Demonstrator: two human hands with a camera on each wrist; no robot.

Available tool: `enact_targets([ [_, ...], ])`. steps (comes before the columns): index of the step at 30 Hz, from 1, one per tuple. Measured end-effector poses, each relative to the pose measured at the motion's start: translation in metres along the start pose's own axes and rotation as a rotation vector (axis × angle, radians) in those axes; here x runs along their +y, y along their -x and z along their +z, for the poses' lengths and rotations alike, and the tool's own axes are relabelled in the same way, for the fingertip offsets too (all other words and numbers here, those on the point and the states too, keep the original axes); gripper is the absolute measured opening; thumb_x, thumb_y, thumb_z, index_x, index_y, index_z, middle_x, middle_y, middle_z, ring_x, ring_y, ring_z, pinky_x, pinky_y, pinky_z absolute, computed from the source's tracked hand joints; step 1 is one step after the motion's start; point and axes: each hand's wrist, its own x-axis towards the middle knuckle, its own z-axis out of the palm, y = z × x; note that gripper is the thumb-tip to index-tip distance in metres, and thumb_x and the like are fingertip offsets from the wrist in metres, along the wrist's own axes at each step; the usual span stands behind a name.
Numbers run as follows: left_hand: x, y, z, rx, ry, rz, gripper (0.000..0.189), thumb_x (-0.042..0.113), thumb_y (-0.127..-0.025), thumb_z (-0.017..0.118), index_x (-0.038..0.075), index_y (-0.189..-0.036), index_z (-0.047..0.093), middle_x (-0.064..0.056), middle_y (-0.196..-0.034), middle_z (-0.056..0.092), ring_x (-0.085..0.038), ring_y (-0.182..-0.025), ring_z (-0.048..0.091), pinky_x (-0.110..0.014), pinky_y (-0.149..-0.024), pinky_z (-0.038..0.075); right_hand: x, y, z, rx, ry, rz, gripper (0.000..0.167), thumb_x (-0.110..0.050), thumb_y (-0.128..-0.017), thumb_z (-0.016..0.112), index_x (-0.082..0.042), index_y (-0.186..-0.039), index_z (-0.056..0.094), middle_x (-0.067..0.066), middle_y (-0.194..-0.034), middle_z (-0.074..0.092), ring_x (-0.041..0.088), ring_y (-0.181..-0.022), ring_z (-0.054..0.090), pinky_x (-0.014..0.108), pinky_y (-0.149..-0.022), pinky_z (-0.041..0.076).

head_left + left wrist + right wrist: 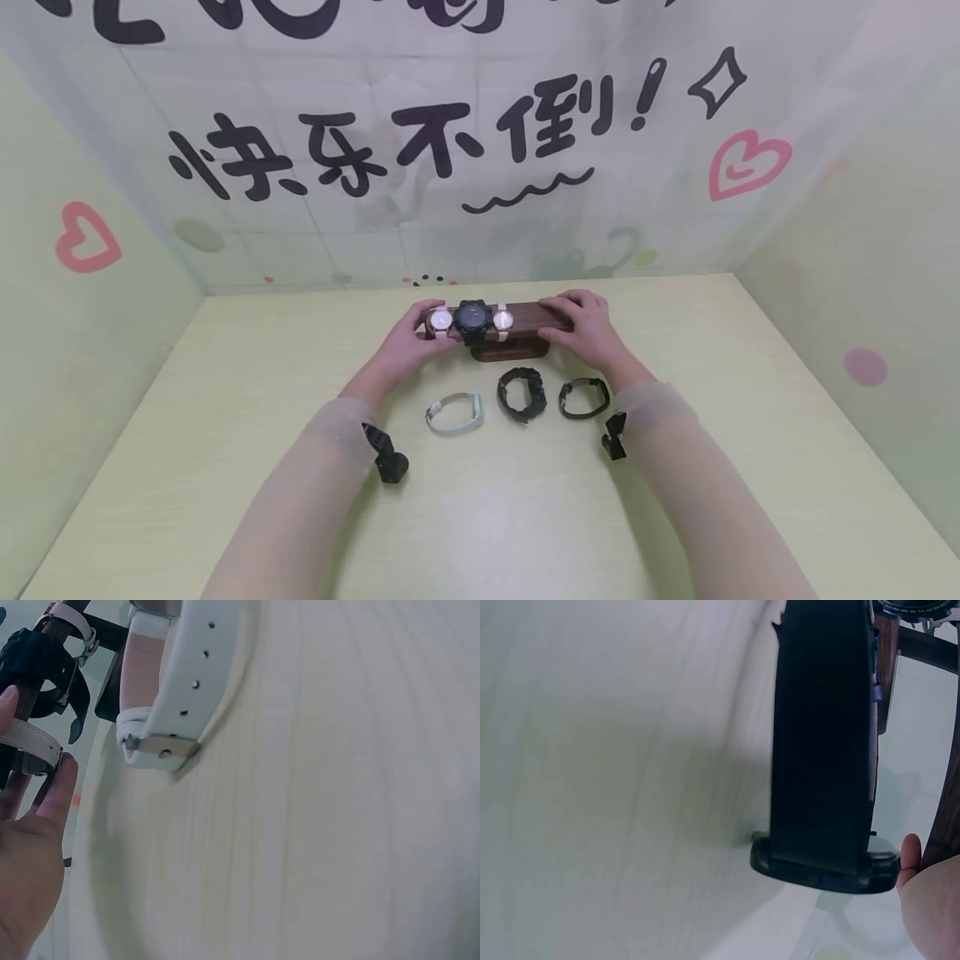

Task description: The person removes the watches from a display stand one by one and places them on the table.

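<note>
A dark wooden watch stand (pixel 534 315) is held at both ends near the back of the table. My left hand (pixel 405 343) grips its left end, thumb and fingers on opposite sides beside a white-strapped watch (pixel 441 320). At the bare right end, my right hand (pixel 587 327) holds the bar between thumb and fingers. A large black watch (pixel 472 317) and a second pale-strapped watch (pixel 503 322) also sit round the bar, left of its middle. The stand's base (pixel 512 353) shows below the bar. The left wrist view shows the left hand (pixel 34 862) at the white strap.
In front of the stand lie a pale blue-green watch (pixel 454 416), a chunky black watch (pixel 534 395) and a slim black band (pixel 585 400), between the forearms. Close up, the pale strap (pixel 199 682) and black band (pixel 821 750) loom near the wrist cameras. A printed backdrop (pixel 420 242) closes the table's rear.
</note>
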Motion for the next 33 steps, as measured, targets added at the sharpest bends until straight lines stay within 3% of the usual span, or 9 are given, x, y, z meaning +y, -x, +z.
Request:
enact_targets([
  [19, -0.004, 0.017, -0.021, 0.032, -0.057, -0.023, 0.070, 0.020, -0.081, 0.074, 0.019, -0.142, 0.038, -0.011, -0.140, 0.040, -0.032, -0.112, 0.053, -0.045, -0.090, 0.047, -0.004, 0.001, -0.002, -0.005, 0.000, 0.005, 0.049, -0.033, -0.085, 0.069, -0.017, -0.130, 0.056, 0.017, -0.132, 0.039, 0.040, -0.125, 0.024, 0.052, -0.103, 0.025],
  [33, -0.009, 0.036, -0.028, -0.023, -0.123, -0.052, 0.065, 0.018, -0.082, 0.073, 0.018, -0.139, 0.041, -0.011, -0.138, 0.042, -0.031, -0.111, 0.049, -0.047, -0.089, 0.043, -0.003, 0.001, -0.002, 0.002, 0.002, 0.003, 0.049, -0.033, -0.085, 0.069, -0.016, -0.129, 0.056, 0.017, -0.132, 0.039, 0.040, -0.125, 0.025, 0.052, -0.103, 0.024],
])
